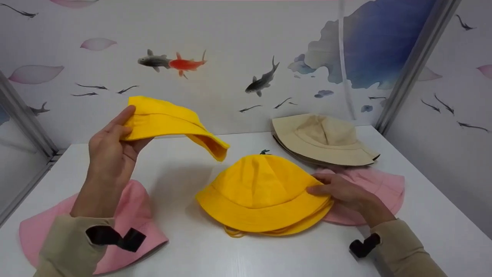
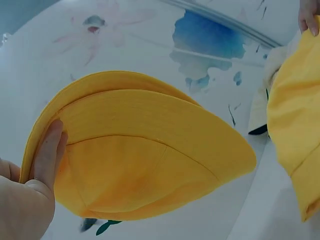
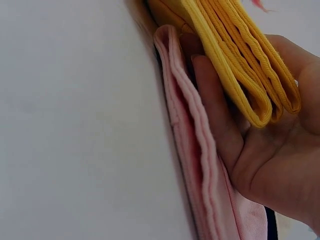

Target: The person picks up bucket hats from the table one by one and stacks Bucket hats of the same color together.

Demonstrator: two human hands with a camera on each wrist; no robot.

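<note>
Raised above the table at the left, a yellow bucket hat (image 1: 165,121) is pinched at its brim by my left hand (image 1: 109,156). It looks folded flat, and a small green leaf (image 2: 107,227) pokes out at its crown in the left wrist view. My right hand (image 1: 346,194) grips the right edge of a stack of yellow bucket hats (image 1: 261,192) in the middle. Several folded yellow brims (image 3: 245,60) lie between thumb and fingers in the right wrist view. Just under those fingers is the folded edge of a pink hat (image 3: 192,130).
One pink hat (image 1: 134,215) lies at the front left, partly behind my left forearm. Another pink hat (image 1: 384,188) is under my right hand. Beige hats (image 1: 326,138) with a dark underside sit at the back right, near the painted wall (image 1: 215,30). The table (image 1: 215,257) is white.
</note>
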